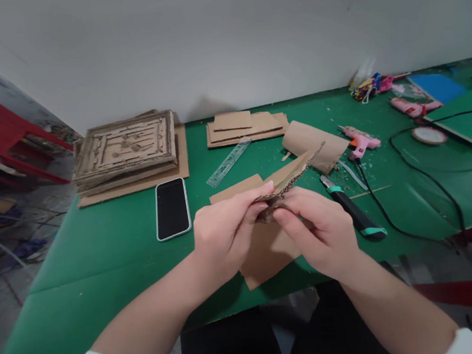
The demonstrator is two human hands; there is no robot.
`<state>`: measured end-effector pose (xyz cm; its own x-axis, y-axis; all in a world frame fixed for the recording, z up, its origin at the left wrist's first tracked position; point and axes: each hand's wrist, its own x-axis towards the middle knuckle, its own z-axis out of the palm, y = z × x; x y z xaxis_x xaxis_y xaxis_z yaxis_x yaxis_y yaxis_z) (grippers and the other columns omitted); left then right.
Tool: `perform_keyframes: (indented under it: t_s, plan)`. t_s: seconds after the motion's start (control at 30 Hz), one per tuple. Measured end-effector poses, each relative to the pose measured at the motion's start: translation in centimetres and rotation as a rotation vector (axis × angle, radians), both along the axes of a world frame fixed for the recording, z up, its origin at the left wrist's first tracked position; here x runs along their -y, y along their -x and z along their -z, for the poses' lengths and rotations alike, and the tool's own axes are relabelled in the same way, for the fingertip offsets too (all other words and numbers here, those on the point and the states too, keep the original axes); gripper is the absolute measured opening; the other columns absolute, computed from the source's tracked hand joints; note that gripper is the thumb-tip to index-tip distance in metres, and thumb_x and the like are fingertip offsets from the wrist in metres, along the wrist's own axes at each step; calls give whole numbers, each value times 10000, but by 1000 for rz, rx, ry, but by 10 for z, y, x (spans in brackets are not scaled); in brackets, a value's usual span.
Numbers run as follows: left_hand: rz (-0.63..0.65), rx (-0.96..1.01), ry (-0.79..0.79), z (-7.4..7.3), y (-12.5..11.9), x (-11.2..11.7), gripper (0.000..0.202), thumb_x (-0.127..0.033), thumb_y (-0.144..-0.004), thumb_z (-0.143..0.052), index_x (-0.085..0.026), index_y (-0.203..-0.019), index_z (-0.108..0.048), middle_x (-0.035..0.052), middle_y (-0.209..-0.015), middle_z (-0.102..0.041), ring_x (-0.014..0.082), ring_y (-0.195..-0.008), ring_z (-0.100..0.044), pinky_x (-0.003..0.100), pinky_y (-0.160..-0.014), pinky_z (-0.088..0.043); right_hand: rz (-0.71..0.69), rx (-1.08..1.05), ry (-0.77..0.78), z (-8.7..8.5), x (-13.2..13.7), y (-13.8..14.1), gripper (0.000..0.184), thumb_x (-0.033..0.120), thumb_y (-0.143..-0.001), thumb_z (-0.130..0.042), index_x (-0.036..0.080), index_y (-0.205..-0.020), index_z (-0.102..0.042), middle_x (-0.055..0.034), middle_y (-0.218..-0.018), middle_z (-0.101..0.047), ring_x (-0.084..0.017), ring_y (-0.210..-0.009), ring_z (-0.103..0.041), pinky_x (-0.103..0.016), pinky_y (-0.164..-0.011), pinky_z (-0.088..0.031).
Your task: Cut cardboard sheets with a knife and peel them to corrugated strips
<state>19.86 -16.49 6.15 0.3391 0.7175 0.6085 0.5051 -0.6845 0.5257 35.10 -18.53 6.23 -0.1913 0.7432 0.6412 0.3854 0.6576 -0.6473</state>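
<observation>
Both hands meet in front of me on a piece of corrugated cardboard [293, 175], tilted so that its wavy edge shows. My left hand [227, 232] is closed on its left part, with the thumb lying on top. My right hand [320, 227] pinches the near edge, where a crumpled strip of brown paper layer [268, 213] bends down between the fingers. Beneath the hands, a flat cardboard sheet [266, 253] lies on the green table [114, 270]. A utility knife [354, 209] with a black and teal handle rests just right of my right hand.
Left stand a phone [172, 210] and a stack of decorated cardboard panels [126, 149]. Behind are a clear ruler [230, 162], cardboard pieces [247, 125] and a curled cardboard sheet [315, 142]. On the right lie a pink glue gun [360, 141], its black cable [422, 164] and a tape roll [429, 135].
</observation>
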Motion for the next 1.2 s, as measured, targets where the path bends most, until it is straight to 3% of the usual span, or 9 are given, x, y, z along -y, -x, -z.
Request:
perform_keyframes:
  t_s: [0.4, 0.7, 1.2]
  plan:
    - [-109, -8, 14, -3, -3, 1, 252, -243, -883, -420, -202, -966, -655, -15, -809, -707, 88, -636, -634, 142, -619, -477, -6, -15, -11, 2, -1, 0, 157, 113, -816, -467, 168, -741, -594, -34, -773, -631, -126, -755, -587, -253, -677, -489]
    - [-106, 57, 63, -3, -3, 1, 252, -261, -882, -415, -203, -916, -658, -6, -802, -700, 104, -686, -636, 162, -620, -471, -17, -34, -29, 4, -3, -1, 157, 128, -813, -470, 174, -732, -597, -37, -768, -624, -133, -748, -590, -258, -656, -498]
    - [-94, 154, 153, -5, -1, -2, 247, -276, -882, -423, -189, -728, -596, -31, -590, -594, 75, -511, -521, 177, -504, -401, -59, -80, -52, 9, -5, -6, 109, 77, -758, -524, 155, -698, -571, -56, -843, -582, -131, -762, -560, -271, -669, -481]
